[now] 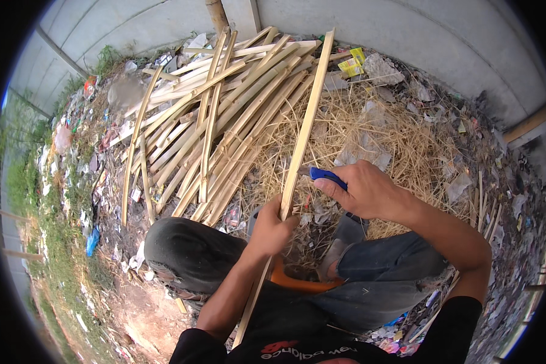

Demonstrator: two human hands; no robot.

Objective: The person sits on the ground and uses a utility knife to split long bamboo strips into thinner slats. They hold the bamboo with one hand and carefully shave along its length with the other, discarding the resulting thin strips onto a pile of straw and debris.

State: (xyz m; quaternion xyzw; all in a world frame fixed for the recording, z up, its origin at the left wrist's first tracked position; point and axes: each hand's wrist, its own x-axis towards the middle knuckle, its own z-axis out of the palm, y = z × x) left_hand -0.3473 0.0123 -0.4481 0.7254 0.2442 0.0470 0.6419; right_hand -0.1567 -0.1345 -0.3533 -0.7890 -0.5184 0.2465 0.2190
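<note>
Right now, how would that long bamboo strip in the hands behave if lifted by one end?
The bamboo strip looks thin and long, so it would probably flex and droop slightly. Likely light, since the left hand alone grips it. The right hand holds a blue-handled knife.

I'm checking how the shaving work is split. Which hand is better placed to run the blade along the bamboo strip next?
The right hand, probably: it grips the blue-handled knife with the blade end at the bamboo strip. The left hand is closed around the strip lower down, steadying it.
</note>
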